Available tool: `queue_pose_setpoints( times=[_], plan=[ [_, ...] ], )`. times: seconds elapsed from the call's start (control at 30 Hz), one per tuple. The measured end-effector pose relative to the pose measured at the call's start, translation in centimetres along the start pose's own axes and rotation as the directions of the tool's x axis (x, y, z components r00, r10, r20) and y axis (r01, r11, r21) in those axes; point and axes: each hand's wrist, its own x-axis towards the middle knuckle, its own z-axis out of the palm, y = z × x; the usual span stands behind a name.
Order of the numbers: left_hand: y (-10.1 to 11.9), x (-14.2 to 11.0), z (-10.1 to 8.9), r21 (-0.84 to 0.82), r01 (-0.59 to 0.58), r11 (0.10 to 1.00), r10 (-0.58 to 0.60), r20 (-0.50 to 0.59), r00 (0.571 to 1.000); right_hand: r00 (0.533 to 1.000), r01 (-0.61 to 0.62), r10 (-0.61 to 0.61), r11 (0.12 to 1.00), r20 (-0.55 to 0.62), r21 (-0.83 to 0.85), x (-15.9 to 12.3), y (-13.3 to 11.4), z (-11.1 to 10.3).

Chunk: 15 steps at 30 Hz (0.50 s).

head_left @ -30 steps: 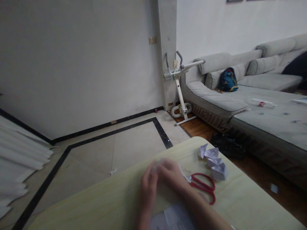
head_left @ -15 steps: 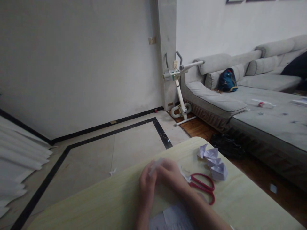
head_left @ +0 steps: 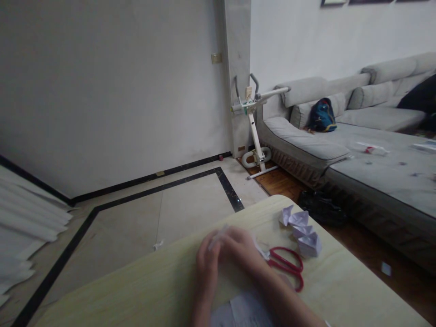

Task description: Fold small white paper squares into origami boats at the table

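Note:
Both hands meet above the pale table (head_left: 153,290), closed on a small piece of white paper (head_left: 218,237). My left hand (head_left: 207,254) grips it from the left, while my right hand (head_left: 238,243) pinches it from the other side. Most of the paper is hidden by the fingers, so its folds do not show clearly. Red-handled scissors (head_left: 289,263) lie beside my right wrist, their blades partly behind it. Several folded white paper shapes (head_left: 309,245) stand in a cluster beyond the scissors. A white sheet (head_left: 241,311) lies between my forearms.
Past the table's right edge are a black plastic bag (head_left: 322,206) and a grey sofa (head_left: 391,181) with a blue backpack (head_left: 323,116) on it. An exercise machine (head_left: 255,131) stands by the wall corner. A white curtain (head_left: 27,231) hangs at the left.
The paper between my fingers has turned slightly and shows less. My hands stay in nearly the same place; the view has shifted only a little.

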Motion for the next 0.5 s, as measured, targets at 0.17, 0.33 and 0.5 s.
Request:
queue_pose_setpoints(
  times=[0.17,0.33,0.5],
  plan=[
    [0.15,-0.08,0.21,-0.006,-0.015,1.000,0.015,-0.006,1.000,0.999,0.029,-0.029,1.000,0.014,0.011,0.00,-0.07,0.04],
    [-0.14,-0.11,0.31,-0.007,-0.075,0.997,0.074,-0.029,0.997,1.000,0.016,-0.015,0.999,0.022,-0.038,0.03,-0.36,0.08],
    [-0.42,-0.12,0.59,-0.030,-0.066,0.997,0.064,-0.049,0.997,0.999,0.032,-0.031,0.997,0.019,-0.067,0.16,-0.09,-0.09]
  ],
)
